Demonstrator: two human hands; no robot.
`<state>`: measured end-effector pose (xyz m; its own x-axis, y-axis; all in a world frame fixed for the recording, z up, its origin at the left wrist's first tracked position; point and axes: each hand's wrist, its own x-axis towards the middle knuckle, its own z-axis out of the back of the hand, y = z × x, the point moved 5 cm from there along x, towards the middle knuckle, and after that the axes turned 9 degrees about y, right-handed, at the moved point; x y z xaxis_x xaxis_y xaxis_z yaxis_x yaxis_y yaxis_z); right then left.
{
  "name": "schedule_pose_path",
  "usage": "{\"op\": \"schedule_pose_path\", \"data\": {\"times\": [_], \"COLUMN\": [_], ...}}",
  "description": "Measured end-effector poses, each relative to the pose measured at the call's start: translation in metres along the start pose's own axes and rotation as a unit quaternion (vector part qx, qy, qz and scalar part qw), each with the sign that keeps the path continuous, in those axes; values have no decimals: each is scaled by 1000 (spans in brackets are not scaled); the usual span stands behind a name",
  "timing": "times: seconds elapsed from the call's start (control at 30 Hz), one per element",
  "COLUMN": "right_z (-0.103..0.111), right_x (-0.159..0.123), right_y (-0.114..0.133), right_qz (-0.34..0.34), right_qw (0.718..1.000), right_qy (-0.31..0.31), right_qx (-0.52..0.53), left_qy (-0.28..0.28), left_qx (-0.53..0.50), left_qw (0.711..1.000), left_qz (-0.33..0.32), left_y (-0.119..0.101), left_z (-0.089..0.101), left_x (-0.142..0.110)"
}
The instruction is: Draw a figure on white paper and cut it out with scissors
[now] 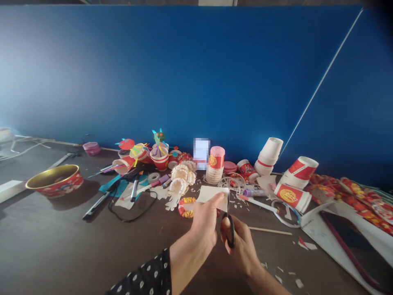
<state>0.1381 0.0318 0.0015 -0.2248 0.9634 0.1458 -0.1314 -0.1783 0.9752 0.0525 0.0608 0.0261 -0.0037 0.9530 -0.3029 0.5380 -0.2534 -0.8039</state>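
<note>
My left hand (204, 217) pinches a small sheet of white paper (211, 193) by its near edge, above the dark table. My right hand (241, 248) holds black-handled scissors (230, 229) upright, with the thin blades meeting the right edge of the sheet. The hands sit close together, and the scissor loops are partly hidden by my right fingers. Just left of my left hand lies a rolled strip of red and yellow paper (187, 207). White paper cut-outs (179, 180) are heaped beyond it.
Red-and-white paper cups (299, 170), paper crafts, markers and a glue stick crowd the table's far side against a blue partition (184, 73). A red bowl with a gold interior (55, 180) stands at the left. Paper scraps are scattered on the table, and printed sheets lie at the right.
</note>
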Motion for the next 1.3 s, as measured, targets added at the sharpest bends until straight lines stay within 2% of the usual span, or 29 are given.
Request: {"op": "schedule_pose_path", "data": {"times": [0.5,1.0,1.3], "right_z": [0,-5,-4], "right_x": [-3,-4,-4], "right_y": [3,0,-8], "right_qz": [-13,-61,-66], "right_qw": [999,996,995], "right_qy": [-14,-19,-23], "right_qx": [-29,64,68], "left_qy": [-29,-16,-9], "left_qx": [34,34,30], "left_qw": [999,999,1000], "left_qz": [-7,3,4], "left_y": [0,-4,-5], "left_z": [7,6,6], "left_x": [3,6,7]}}
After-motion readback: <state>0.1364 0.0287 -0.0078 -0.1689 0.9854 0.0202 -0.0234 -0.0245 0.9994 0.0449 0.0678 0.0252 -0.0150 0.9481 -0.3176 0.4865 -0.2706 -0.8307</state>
